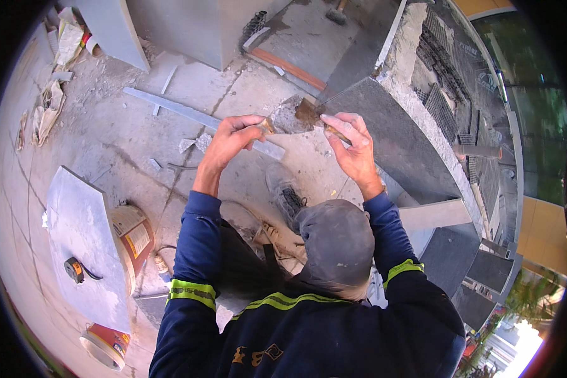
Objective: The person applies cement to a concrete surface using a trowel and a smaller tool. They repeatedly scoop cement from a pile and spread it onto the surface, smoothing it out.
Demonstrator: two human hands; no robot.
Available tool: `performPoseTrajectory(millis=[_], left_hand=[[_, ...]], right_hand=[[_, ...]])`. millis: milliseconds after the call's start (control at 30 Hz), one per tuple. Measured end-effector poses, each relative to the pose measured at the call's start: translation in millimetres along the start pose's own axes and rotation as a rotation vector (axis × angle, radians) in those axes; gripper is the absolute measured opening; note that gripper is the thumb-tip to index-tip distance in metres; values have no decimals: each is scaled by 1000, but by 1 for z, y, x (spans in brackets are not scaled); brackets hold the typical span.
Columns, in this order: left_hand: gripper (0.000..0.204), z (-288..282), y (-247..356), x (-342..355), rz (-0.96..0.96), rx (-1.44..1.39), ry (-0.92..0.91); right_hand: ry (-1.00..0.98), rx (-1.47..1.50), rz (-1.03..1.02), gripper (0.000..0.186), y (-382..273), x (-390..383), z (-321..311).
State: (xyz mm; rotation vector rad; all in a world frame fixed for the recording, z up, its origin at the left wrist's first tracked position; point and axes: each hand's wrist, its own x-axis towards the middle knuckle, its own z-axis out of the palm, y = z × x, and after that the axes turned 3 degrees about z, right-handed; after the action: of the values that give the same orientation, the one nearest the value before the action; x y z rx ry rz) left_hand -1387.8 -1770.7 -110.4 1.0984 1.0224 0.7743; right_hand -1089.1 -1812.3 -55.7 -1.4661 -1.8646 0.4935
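My left hand [236, 138] is closed, thumb and fingers pinching a small yellowish-brown piece [268, 126]. To its right, my right hand [354, 145] grips another small yellowish-brown piece [337, 133] between thumb and fingers. Both hands are raised in front of me at about the same height, a short gap apart. What these pieces are, and whether they are joined, I cannot make out. Beyond the gap lies a rough grey patch of rubble with a brown piece [307, 113] on it. A dark grey stone panel [390, 135] stands just right of my right hand.
A long grey strip [176, 106] lies on the dusty floor. At left, a grey slab [82, 220] bears a tape measure [74, 269], beside a bucket [132, 233]; another bucket [107, 345] lies tipped. Crumpled bags [47, 110] and a brush [336, 16] are farther off.
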Motion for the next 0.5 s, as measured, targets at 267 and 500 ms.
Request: performPoseTrajectory(millis=[267, 500], left_hand=[[37, -4, 3, 6, 207, -209, 54], [37, -20, -10, 6, 138, -24, 259]], right_hand=[[68, -191, 165, 43, 52, -20, 12], [-140, -200, 713, 43, 170, -67, 90]])
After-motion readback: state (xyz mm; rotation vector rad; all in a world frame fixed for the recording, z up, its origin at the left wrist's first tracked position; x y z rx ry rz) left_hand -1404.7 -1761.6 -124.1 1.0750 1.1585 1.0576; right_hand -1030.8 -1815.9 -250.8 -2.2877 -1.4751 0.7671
